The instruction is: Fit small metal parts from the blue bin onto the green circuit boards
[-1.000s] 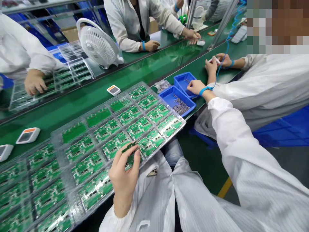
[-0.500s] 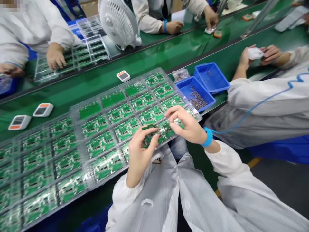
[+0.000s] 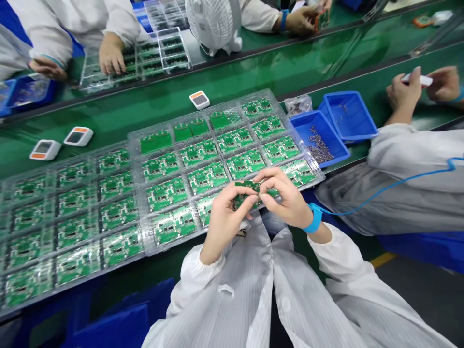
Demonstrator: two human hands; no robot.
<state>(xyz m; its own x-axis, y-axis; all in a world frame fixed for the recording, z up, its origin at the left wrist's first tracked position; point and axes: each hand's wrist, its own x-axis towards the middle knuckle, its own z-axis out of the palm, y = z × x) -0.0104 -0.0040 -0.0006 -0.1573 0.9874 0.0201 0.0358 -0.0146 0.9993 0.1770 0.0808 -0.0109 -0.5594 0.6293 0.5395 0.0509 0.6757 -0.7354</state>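
Observation:
My left hand [image 3: 229, 212] grips a small green circuit board [image 3: 248, 185] between thumb and fingers, over the near edge of a clear plastic tray [image 3: 139, 205]. At the board's right end is my right hand [image 3: 286, 199], wearing a blue wrist strap [image 3: 314, 217]. Its thumb and fingertips are pinched together against the board, and whatever lies between them is hidden. Boards fill the tray's compartments beneath and behind both hands, most with components and several plainer ones in the far row.
Right of the tray stand a blue bin [image 3: 339, 153] of small metal parts and a second blue bin [image 3: 353, 130]. Behind lie white timers [image 3: 199, 100] and a fan [image 3: 213, 24]. A co-worker's hands [image 3: 404, 94] are at the right; others work across the line.
My right hand has come in to meet the board in my left hand. The view has shifted, moving the trays and bins rightward. The co-workers' hands across and at right have moved.

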